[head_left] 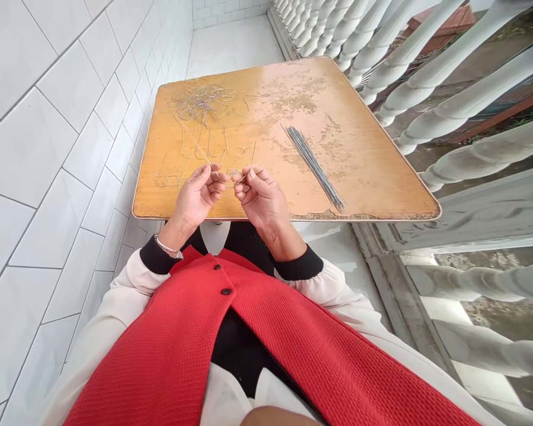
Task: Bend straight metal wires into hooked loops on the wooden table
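Note:
Over the near edge of the table, my left hand [198, 195] pinches a thin wire [194, 141] between thumb and fingers, and its free end slants up and to the left. Close beside it, my right hand [263, 198] is also closed in a pinch on thin wire, with a short end showing past the thumb. Whether both hands hold one and the same piece, I cannot tell. Just behind the fingertips lies a small coiled or beaded bit [234, 172], too small to make out. Several loose bent wires lie on the tabletop beyond my hands.
A tangled heap of looped wire [199, 102] lies at the table's far left. To the right rests a bundle of straight grey wires [315, 168]. The worn wooden table [364, 142] stands between a white tiled wall [71, 142] and a white balustrade [426, 103].

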Demonstrator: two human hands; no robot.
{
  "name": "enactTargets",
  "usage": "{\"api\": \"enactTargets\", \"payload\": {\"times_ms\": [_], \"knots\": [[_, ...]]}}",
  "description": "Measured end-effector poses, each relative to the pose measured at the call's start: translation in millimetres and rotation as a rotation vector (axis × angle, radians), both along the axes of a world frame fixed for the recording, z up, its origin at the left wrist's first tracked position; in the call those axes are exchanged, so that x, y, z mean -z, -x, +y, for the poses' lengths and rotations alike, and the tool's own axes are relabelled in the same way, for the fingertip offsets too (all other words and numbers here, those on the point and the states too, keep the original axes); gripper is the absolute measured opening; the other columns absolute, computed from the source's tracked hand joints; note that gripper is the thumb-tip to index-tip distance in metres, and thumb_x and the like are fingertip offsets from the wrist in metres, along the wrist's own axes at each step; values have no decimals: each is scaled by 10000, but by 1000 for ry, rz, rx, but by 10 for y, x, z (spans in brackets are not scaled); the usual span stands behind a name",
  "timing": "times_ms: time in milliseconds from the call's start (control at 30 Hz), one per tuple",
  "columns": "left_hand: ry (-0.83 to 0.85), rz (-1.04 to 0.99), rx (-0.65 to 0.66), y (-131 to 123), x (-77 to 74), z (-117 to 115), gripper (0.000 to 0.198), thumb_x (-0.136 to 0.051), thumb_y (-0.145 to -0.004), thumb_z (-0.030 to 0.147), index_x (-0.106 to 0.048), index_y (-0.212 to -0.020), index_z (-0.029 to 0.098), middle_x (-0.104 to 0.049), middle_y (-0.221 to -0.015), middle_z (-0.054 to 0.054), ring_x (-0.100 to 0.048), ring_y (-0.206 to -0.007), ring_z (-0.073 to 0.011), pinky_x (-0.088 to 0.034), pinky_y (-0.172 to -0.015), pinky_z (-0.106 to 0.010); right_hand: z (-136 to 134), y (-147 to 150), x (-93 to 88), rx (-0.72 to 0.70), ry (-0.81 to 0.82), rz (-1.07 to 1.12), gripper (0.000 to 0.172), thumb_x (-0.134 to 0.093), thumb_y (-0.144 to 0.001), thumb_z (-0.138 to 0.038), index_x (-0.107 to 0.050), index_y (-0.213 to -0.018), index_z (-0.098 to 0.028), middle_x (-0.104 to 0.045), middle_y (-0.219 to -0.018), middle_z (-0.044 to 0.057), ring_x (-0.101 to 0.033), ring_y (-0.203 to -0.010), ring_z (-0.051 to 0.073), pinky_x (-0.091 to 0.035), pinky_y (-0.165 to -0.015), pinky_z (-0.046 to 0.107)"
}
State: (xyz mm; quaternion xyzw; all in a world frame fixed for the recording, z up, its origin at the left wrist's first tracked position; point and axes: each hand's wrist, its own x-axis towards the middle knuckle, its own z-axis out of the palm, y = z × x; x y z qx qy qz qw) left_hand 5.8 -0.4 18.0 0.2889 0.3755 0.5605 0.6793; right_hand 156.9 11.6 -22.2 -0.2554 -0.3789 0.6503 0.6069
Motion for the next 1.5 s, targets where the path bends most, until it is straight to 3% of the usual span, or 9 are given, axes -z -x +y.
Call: {"api": "enactTargets", "payload": {"times_ms": [200,333,500,667,900,1133,1333,1500], "knots": [[3,-32,-16,-67,-19,-54,175,-644,-1041,287,-675,-904,183,-691,-751,48,-637,-583,-19,-444,-545,-121,32,15,91,38,2,-19,369,-843,-833,-558,-631,-861,-257,-731,-835,-48,-690,-709,71,-585,-655,161],[-31,-16,-8,-77,-41,-57,239,-566,-1065,174,-639,-838,177,-638,-708,66,-557,-527,2,-417,-526,-113,58,19,105,34,-5,-72,400,-735,-912,-613,-602,-816,-248,-683,-813,-25,-656,-695,87,-566,-620,187],[-75,-70,22,-43,-40,-26,316,-499,-1067,84,-624,-789,165,-567,-640,70,-467,-459,10,-371,-476,-109,11,51,-5,-15,3,-122,484,-719,-926,-623,-528,-714,-232,-557,-711,-24,-536,-594,87,-503,-542,205],[-34,-57,73,18,-58,-13,248,-587,-1053,156,-633,-810,169,-519,-622,76,-433,-436,11,-336,-438,-101,-45,86,-114,-68,25,-103,525,-729,-937,-571,-455,-652,-227,-472,-652,-35,-430,-534,82,-446,-495,210],[30,-132,77,42,-70,-25,270,-586,-1070,251,-616,-813,171,-567,-682,57,-462,-457,6,-361,-440,-104,-25,100,-89,-47,75,-3,475,-762,-927,-539,-490,-700,-222,-532,-673,-49,-482,-532,59,-447,-494,170],[43,-147,65,13,-113,-57,333,-499,-1105,233,-586,-792,160,-586,-713,51,-441,-457,17,-342,-431,-93,-25,105,-73,4,136,-51,457,-731,-945,-563,-508,-731,-226,-584,-652,-56,-552,-521,63,-499,-523,174],[54,-117,69,15,-76,-44,307,-609,-1060,252,-597,-766,164,-518,-644,69,-427,-440,14,-359,-440,-96,-76,104,-134,56,43,-149,480,-750,-911,-612,-531,-718,-231,-553,-600,-58,-504,-477,73,-446,-462,195],[64,-24,133,51,-43,-47,308,-698,-998,202,-605,-709,149,-515,-595,74,-408,-412,18,-326,-424,-103,-80,61,-205,18,-38,-245,497,-778,-876,-631,-558,-690,-226,-521,-532,-60,-442,-417,70,-373,-402,205]]}}
